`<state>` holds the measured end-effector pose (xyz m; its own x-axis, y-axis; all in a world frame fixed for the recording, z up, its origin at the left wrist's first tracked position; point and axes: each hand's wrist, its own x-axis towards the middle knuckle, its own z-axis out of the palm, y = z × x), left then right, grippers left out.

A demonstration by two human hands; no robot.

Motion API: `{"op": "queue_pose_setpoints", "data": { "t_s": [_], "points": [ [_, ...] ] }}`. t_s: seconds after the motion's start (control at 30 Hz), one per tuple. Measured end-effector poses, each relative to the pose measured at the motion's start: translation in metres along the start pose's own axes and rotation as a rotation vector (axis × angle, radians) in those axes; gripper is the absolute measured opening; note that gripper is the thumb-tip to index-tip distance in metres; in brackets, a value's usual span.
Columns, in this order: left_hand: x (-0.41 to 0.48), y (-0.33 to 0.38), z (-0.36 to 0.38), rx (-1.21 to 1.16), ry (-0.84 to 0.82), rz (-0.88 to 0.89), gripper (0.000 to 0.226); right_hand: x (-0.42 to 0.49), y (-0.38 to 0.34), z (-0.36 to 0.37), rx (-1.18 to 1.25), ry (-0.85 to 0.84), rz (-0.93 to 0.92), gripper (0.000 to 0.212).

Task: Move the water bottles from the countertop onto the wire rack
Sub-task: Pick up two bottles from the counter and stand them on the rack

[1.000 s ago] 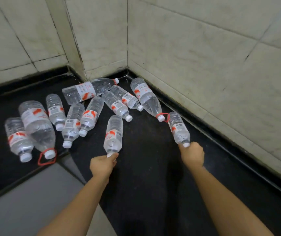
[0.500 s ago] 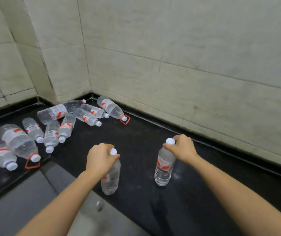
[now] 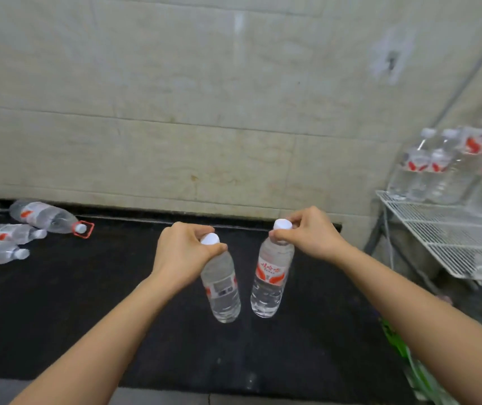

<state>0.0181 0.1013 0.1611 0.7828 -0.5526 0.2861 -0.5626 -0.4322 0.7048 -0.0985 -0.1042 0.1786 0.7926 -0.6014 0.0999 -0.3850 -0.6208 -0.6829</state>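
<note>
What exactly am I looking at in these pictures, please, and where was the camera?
There is no machine here: a person works with bare hands, and every picture comes from one wide-angle camera worn on their head, looking forward and down. The left hand has its grip round the neck of one water bottle, and the right hand pinches the neck of a second bottle. Both are held upright over the black countertop. Other bottles lie on their sides at the countertop's far left. On the right stands the white wire rack, with upright bottles already on it.
</note>
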Motion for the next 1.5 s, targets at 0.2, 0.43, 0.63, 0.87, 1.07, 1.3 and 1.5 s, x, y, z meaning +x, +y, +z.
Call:
{"op": "queue_pose_setpoints", "data": {
  "t_s": [0.2,0.43,0.63,0.87,1.07,1.3,1.5],
  "points": [
    [0.038,0.106,0.056,-0.067,0.013,0.12,0.026,0.012,0.037,-0.102,0.004,0.141,-0.006,0.036],
    [0.098,0.219,0.142,-0.184,0.055,0.218,0.04,0.045,0.106,-0.235,-0.088,0.276,-0.108,0.042],
    [0.145,0.318,0.226,-0.248,0.024,0.297,0.042,0.077,0.173,-0.348,-0.156,0.307,-0.158,0.048],
    [0.185,0.398,0.322,-0.289,-0.027,0.308,0.032,0.119,0.259,-0.432,-0.249,0.25,-0.07,0.046],
    [0.207,0.435,0.378,-0.23,-0.063,0.365,0.038,0.147,0.307,-0.457,-0.242,0.199,-0.008,0.041],
    [0.228,0.451,0.413,-0.163,-0.124,0.386,0.014,0.177,0.332,-0.468,-0.278,0.161,0.055,0.042],
    [0.242,0.451,0.431,-0.159,-0.157,0.405,0.022,0.19,0.342,-0.472,-0.405,0.142,0.092,0.047]
  ]
}}
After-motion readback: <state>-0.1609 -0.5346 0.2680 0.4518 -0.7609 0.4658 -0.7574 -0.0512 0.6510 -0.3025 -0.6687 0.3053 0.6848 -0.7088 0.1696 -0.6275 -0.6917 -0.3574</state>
